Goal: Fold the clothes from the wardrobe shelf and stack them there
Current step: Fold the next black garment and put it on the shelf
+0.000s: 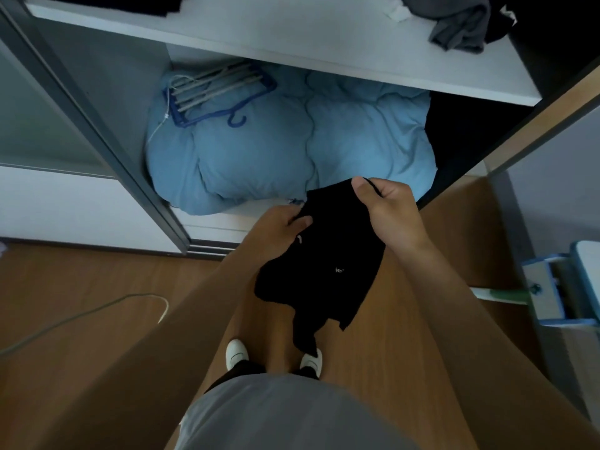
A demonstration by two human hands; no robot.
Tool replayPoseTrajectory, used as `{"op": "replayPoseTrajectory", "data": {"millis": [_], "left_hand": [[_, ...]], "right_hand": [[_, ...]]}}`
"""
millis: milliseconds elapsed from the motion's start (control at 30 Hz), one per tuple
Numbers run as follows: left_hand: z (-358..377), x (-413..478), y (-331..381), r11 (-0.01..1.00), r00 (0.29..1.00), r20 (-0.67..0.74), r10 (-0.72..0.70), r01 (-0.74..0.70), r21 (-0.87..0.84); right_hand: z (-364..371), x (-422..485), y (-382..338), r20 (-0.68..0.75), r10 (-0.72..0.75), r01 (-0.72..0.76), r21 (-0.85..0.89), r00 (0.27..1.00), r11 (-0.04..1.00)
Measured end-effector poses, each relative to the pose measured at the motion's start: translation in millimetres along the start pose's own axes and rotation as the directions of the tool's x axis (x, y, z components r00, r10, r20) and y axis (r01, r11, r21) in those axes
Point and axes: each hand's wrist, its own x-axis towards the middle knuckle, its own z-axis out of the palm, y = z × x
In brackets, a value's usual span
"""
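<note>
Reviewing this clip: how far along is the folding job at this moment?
Early or midway, by the look of it. Possibly done: a dark pile at the left end of the shelf, cropped, so I cannot tell if it is folded. In hand: the left hand and right hand pinch a black garment that hangs unfolded. Left: a crumpled grey garment and a white piece at the shelf's right end.
</note>
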Motion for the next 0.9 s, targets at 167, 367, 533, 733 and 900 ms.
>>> {"op": "replayPoseTrajectory", "data": {"millis": [167, 367, 533, 733, 900], "left_hand": [[1, 1, 7, 0.998, 0.999, -0.019, 0.039, -0.040, -0.054], [6, 9, 25, 0.994, 0.995, -0.037, 0.098, -0.099, -0.045], [1, 6, 25, 0.990, 0.996, -0.065, 0.062, -0.069, -0.119], [-20, 5, -2, 0.990, 0.995, 0.063, 0.073, -0.064, -0.125], [-33, 1, -35, 0.999, 0.999, -0.001, -0.048, 0.048, -0.014]], "right_hand": [[-22, -3, 17, 0.088, 0.228, -0.239, 0.144, 0.970, 0.960], [-17, -12, 28, 0.297, 0.325, -0.391, 0.196, 0.898, 0.899], [1, -17, 24, 0.192, 0.208, -0.230, 0.105, 0.959, 0.967], [2, -12, 6, 0.068, 0.079, -0.090, 0.179, 0.995, 0.980], [-9, -6, -7, -0.081, 0.044, -0.017, 0.308, 0.996, 0.951]]}}
